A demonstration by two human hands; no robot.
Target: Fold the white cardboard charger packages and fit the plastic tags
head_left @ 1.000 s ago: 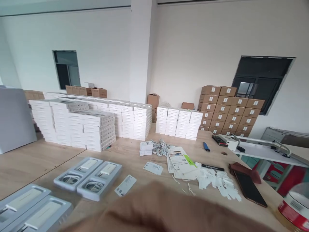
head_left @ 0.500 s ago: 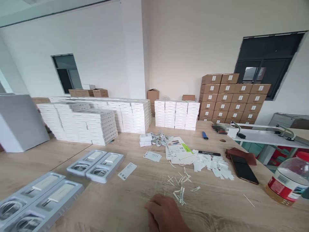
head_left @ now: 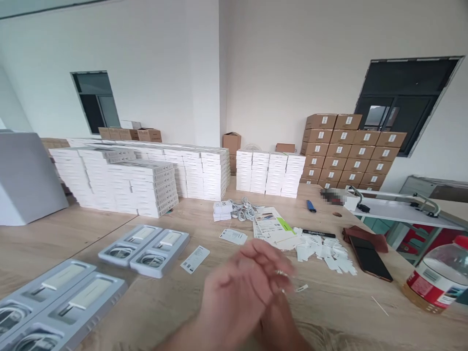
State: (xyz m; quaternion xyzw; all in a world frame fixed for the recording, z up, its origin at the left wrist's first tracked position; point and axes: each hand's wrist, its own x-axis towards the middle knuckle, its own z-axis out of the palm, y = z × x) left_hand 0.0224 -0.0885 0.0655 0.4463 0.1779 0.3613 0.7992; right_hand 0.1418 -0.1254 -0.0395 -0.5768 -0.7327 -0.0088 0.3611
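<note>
My left hand (head_left: 237, 287) is raised over the table, slightly blurred, its palm showing and its fingers stretched to the right in a loose cup. Behind it, my right hand (head_left: 281, 317) is mostly covered, so its fingers cannot be made out. Small pale bits show at the fingertips where the two hands meet; what they are is unclear. The hands hide the spot where the thin white paper strips lay. One short white strip (head_left: 302, 288) lies just right of the hands, and a thin one (head_left: 380, 306) farther right.
Grey trays (head_left: 159, 253) with chargers and coiled cables sit at left. Printed cards (head_left: 195, 259), leaflets (head_left: 270, 224), cables (head_left: 244, 209) and white paper scraps (head_left: 325, 251) lie beyond the hands. A phone (head_left: 369, 258) and bottle (head_left: 435, 278) stand right; white box stacks (head_left: 204, 173) rise behind.
My left hand has come into view from below, in front of the right. The right hand has shifted slightly right, and the pile of strips is now hidden behind the hands.
</note>
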